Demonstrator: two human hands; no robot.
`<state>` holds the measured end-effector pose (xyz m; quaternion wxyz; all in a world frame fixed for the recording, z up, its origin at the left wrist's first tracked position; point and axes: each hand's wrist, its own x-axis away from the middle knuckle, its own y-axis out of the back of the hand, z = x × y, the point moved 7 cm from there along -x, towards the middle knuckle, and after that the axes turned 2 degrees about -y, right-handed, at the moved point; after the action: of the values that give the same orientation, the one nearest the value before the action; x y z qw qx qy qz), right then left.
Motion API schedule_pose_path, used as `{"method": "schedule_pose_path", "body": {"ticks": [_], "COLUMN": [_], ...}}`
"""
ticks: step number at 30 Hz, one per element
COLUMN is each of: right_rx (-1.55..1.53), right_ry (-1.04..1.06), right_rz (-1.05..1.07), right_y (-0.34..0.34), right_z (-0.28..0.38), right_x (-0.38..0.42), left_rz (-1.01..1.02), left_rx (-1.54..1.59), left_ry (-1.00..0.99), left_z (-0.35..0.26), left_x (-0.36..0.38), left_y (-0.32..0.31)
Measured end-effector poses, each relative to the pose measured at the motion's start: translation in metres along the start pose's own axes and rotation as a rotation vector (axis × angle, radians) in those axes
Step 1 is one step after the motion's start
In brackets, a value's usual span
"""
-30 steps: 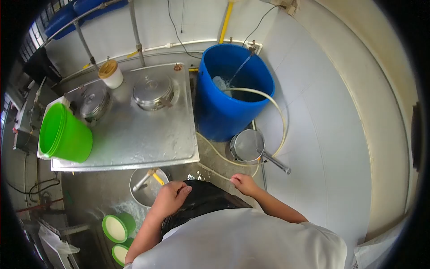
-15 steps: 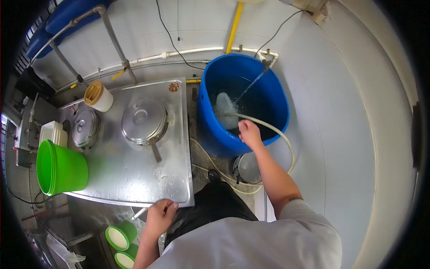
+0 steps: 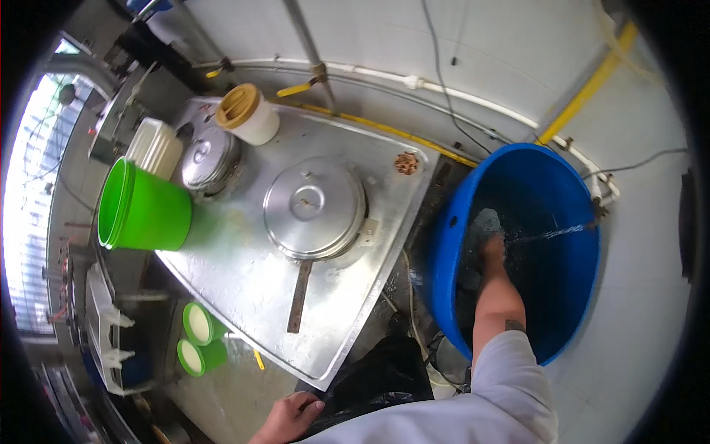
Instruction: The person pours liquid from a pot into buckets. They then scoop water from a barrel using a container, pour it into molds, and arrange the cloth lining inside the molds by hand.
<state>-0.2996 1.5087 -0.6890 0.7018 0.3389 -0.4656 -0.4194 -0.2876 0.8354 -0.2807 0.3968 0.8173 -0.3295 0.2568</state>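
A green bucket (image 3: 144, 211) lies tipped at the left end of the steel bench (image 3: 244, 288), beside two lidded pots (image 3: 314, 207), while the left hand (image 3: 290, 416) rests loosely curled, holding nothing, below the bench's near corner. At right, the right hand (image 3: 492, 248) reaches deep into the blue barrel (image 3: 569, 296), where a thin stream of water falls; whether it grips the pale object there cannot be told. The job looks best done with the left hand braced and the reach kept slow.
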Motion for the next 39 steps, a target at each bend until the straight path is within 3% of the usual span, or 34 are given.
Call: {"method": "schedule_pose_path", "body": {"ticks": [3, 5, 7, 9, 10, 11, 12, 13, 14, 16, 20, 22, 24, 28, 30, 32, 35, 37, 39], "right_rx": [0.226, 0.090, -0.101, -0.318, -0.520, -0.668, -0.562, -0.738, -0.768, -0.531, -0.510, -0.626, -0.536, -0.547, -0.395, -0.155, 0.010, 0.172, 0.329], "right_ry": [0.061, 0.040, -0.036, 0.122, 0.220, 0.133, 0.148, 0.293, 0.309, 0.561, 0.692, 0.760, 0.786, 0.929, 1.189, 1.302, 1.307, 1.294, 1.339], "right_rz": [0.075, 0.046, -0.084, -0.146, -0.128, -0.082, -0.061, -0.180, -0.116, -0.289, -0.410, -0.336, -0.304, -0.318, -0.232, -0.066, 0.242, 0.383, 0.481], "right_y": [0.018, 0.008, 0.041, 0.050, 0.055, 0.099, 0.127, 0.158, 0.176, 0.242, 0.344, 0.375, 0.402, 0.403, 0.384, 0.345, 0.277, 0.232, 0.195], "right_z": [0.042, 0.035, 0.020, -0.017, -0.028, -0.001, 0.013, 0.035, 0.041, 0.064, 0.072, 0.065, 0.072, 0.058, 0.093, 0.101, 0.124, 0.134, 0.145], "right_x": [0.055, 0.054, 0.064, 0.035, 0.025, 0.081, 0.104, 0.152, 0.179, 0.263, 0.385, 0.432, 0.510, 0.598, 0.685, 0.725, 0.796, 0.830, 0.864], "left_rz": [0.025, 0.025, 0.002, -0.099, -0.131, -0.109, -0.087, -0.115, -0.136, -0.169, -0.157, -0.173, -0.173, -0.178, -0.160, -0.148, -0.213, 0.062, -0.053], "left_rx": [0.031, 0.051, 0.071, 0.118, 0.141, 0.130, 0.118, 0.139, 0.118, 0.118, 0.103, 0.104, 0.153, 0.284, 0.330, 0.378, 0.360, 0.675, 0.705], "left_ry": [0.025, 0.042, -0.005, -0.186, -0.171, -0.144, -0.124, -0.122, -0.193, -0.270, -0.364, -0.483, -0.513, -0.527, -0.510, -0.491, -0.398, 0.063, 0.068], "left_z": [-0.003, -0.009, -0.010, -0.011, -0.003, -0.001, 0.002, 0.008, 0.011, 0.019, 0.047, 0.061, 0.078, 0.110, 0.126, 0.144, 0.167, 0.193, 0.240], "left_x": [0.000, 0.006, 0.012, 0.020, 0.025, 0.029, 0.031, 0.033, 0.038, 0.048, 0.066, 0.073, 0.076, 0.064, 0.055, 0.041, 0.041, 0.051, -0.002], "left_y": [-0.004, -0.001, 0.010, 0.021, 0.025, 0.029, 0.033, 0.038, 0.040, 0.047, 0.061, 0.068, 0.073, 0.066, 0.056, 0.041, 0.044, 0.040, 0.010]}}
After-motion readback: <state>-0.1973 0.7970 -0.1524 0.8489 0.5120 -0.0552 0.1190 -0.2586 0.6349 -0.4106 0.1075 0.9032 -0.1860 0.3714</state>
